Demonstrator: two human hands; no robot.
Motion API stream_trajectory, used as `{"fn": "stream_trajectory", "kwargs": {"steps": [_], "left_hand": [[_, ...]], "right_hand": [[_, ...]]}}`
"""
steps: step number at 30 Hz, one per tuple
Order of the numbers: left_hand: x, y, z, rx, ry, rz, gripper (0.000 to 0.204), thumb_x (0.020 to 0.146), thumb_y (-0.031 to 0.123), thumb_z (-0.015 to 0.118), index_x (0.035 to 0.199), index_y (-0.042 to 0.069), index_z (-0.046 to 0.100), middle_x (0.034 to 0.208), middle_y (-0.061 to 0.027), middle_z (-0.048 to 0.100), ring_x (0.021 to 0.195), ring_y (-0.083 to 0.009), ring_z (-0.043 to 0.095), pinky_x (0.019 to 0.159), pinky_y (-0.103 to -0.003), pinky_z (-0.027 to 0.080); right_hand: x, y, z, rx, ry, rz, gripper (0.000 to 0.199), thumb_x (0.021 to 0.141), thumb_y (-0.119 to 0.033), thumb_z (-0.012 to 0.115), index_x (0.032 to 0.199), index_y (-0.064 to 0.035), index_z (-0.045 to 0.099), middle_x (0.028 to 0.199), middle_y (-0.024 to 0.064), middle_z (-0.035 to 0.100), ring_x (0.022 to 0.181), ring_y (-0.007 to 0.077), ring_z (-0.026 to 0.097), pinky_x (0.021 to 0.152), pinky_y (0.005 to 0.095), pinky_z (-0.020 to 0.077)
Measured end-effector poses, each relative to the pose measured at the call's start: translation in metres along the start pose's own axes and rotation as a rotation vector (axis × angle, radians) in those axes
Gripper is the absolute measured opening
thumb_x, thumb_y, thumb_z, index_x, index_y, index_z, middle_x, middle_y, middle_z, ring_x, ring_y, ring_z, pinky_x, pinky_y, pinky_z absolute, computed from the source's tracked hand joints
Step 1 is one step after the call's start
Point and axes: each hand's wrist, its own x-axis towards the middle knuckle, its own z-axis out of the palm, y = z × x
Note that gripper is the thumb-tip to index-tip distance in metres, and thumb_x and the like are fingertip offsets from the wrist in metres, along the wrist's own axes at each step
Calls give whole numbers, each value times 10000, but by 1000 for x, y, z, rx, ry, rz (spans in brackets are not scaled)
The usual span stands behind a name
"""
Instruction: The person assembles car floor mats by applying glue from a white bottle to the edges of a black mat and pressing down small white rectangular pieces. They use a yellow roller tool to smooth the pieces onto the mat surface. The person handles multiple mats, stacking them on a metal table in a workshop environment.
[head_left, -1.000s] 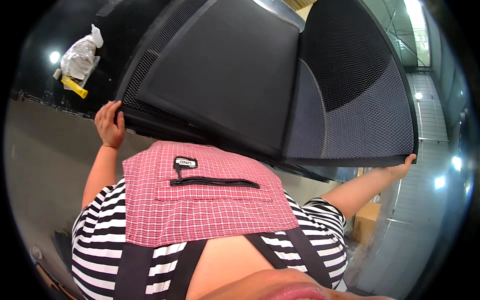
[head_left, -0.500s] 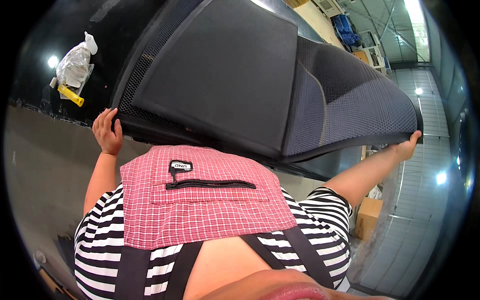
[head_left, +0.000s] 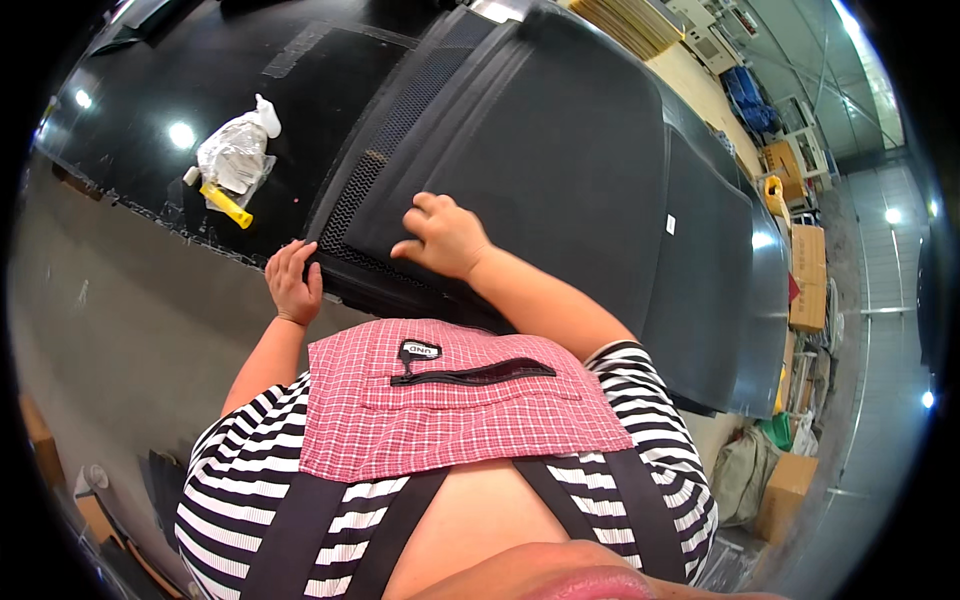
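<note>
A large black padded mat (head_left: 570,160) lies over the black table in front of me, with a strip of black mesh (head_left: 372,165) showing along its left side. My left hand (head_left: 295,285) rests at the near left corner of the mesh, fingers stretched against the edge and thumb apart. Over the mat's near left part is my right hand (head_left: 442,237), its fingers apart and slightly bent, nothing in them. Whether its fingertips touch the mat I cannot tell. Farther right, a smooth black section (head_left: 695,280) with a small white label (head_left: 670,224) lies flat.
On the black table (head_left: 130,140) at left lie a clear plastic bag with white contents (head_left: 238,155) and a yellow-handled tool (head_left: 227,206). Cardboard boxes (head_left: 808,278) stand beyond the right end. A stack of yellowish sheets (head_left: 630,25) is at the back.
My right hand has let go of the raised mesh flap at the right and moved left over the mat. The flap's mesh face no longer shows; smooth black lies there.
</note>
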Motion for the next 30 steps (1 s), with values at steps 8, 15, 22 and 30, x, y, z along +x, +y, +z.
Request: {"fn": "stream_trajectory", "kwargs": {"steps": [8, 15, 22, 30], "left_hand": [[-3, 11, -2, 17, -2, -23, 331, 891, 228, 638, 1209, 145, 675, 1236, -89, 652, 1193, -302, 575, 1065, -450, 376], [6, 19, -5, 15, -21, 9, 329, 895, 200, 640, 1215, 133, 673, 1250, -92, 648, 1193, -305, 585, 1054, -446, 383], [-10, 2, 6, 82, -47, 9, 344, 958, 247, 583, 1276, 133, 649, 1307, -109, 627, 1244, -315, 553, 1084, -443, 358], [-7, 6, 4, 73, -37, 32, 338, 963, 238, 581, 1272, 119, 648, 1297, -108, 631, 1229, -312, 564, 1076, -441, 366]], "right_hand": [[23, -25, -135, -145, -335, 644, 390, 823, -49, 518, 1213, -52, 530, 1277, 297, 465, 969, 458, 668, 865, 529, 560], [-163, 55, -395, 264, 720, 803, 449, 823, -71, 528, 1243, 28, 656, 1254, 116, 642, 1167, 184, 564, 973, 289, 458], [-273, 34, -584, -132, 1148, 730, 311, 905, -10, 497, 1148, 29, 687, 1164, 144, 653, 1061, 227, 615, 925, 315, 490], [-278, 101, -578, -402, 1038, 809, 223, 884, -13, 573, 1053, 2, 718, 1061, 91, 682, 987, 197, 629, 906, 300, 487]]}}
